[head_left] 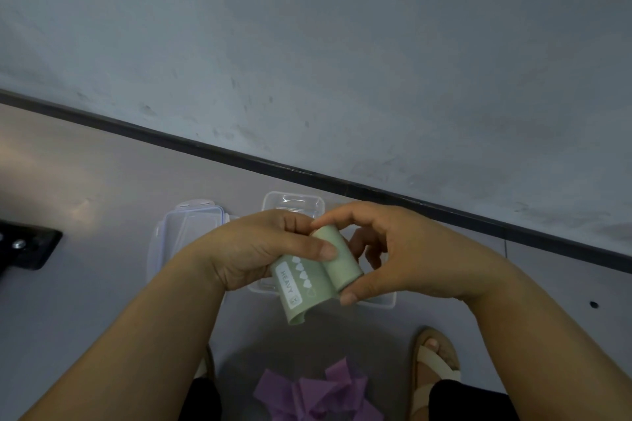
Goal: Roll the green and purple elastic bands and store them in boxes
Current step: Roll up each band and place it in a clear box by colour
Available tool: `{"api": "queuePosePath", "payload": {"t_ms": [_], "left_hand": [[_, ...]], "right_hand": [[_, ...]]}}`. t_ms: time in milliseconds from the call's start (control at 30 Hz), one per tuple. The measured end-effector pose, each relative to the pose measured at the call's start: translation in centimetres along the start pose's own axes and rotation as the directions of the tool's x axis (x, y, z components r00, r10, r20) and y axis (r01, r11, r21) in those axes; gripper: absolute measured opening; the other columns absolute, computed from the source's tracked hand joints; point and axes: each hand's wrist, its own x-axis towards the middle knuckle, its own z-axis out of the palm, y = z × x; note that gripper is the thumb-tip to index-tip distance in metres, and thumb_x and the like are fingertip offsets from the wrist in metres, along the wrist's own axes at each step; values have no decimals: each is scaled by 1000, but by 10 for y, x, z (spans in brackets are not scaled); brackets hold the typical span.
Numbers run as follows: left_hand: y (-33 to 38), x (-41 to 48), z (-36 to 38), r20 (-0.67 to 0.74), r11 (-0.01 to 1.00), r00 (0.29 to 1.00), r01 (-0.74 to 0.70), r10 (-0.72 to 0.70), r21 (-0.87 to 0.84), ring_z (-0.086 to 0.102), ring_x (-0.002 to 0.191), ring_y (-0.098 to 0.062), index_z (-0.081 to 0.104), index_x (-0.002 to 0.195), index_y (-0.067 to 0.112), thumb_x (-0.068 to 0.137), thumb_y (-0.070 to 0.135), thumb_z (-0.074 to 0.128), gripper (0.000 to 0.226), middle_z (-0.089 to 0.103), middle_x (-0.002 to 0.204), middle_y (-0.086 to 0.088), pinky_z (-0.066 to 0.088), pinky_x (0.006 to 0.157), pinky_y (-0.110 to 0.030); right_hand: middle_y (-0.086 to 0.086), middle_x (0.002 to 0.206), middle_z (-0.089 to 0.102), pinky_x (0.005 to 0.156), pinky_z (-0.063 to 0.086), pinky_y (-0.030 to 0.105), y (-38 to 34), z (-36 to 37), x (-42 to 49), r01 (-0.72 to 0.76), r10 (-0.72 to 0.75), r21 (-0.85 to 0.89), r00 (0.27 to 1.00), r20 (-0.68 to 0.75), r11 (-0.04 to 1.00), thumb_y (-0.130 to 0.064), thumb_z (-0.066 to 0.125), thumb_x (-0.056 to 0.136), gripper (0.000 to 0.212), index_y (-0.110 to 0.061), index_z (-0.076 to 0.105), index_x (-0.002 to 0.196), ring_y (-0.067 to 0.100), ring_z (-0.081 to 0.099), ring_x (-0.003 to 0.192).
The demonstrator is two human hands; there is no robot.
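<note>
A pale green elastic band [337, 265] marked HEAVY is partly wound into a roll, its loose tail hanging toward me. My left hand [260, 249] holds the flat part, thumb pressed on it beside the roll. My right hand [393, 249] pinches the roll's ends between forefinger and thumb. A crumpled purple band [318, 393] lies on the floor between my feet. Beneath my hands stand a clear plastic box [383, 301], mostly hidden, another clear box [294, 203] further back, and a clear lid with blue clips [186, 232] at the left.
The grey floor meets a grey wall along a dark skirting strip [307, 174] running diagonally. A black object [24, 249] lies at the left edge. My sandalled foot [434, 366] is at the lower right.
</note>
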Motion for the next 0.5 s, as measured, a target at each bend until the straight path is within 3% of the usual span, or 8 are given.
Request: {"api": "queuePosePath", "payload": {"t_ms": [200, 300, 500], "left_hand": [[-1, 0, -1, -19, 998, 1000, -2, 1, -67, 68, 66, -14, 76, 77, 15, 35, 41, 91, 52, 71, 76, -6, 55, 60, -22], [0, -1, -2, -30, 995, 1000, -8, 5, -101, 68, 64, -15, 76, 74, 14, 31, 47, 91, 56, 71, 73, -6, 56, 60, -23], [-1, -1, -2, -44, 997, 999, -5, 2, -77, 68, 67, -16, 77, 76, 15, 31, 48, 91, 58, 72, 76, -6, 56, 62, -24]], "right_hand": [[-34, 85, 61, 55, 43, 9, -3, 1, -1, 29, -31, -14, 993, -118, 999, -22, 86, 60, 57, -47, 55, 101, -2, 58, 65], [-21, 101, 65, 56, 45, 12, 0, 1, -1, 51, -48, 12, 984, -172, 999, -25, 87, 57, 58, -47, 58, 101, 6, 59, 64], [-48, 98, 46, 67, 45, 9, -3, 4, 1, 56, -63, -74, 994, -85, 996, -26, 85, 61, 69, -54, 42, 108, -9, 54, 83]]}}
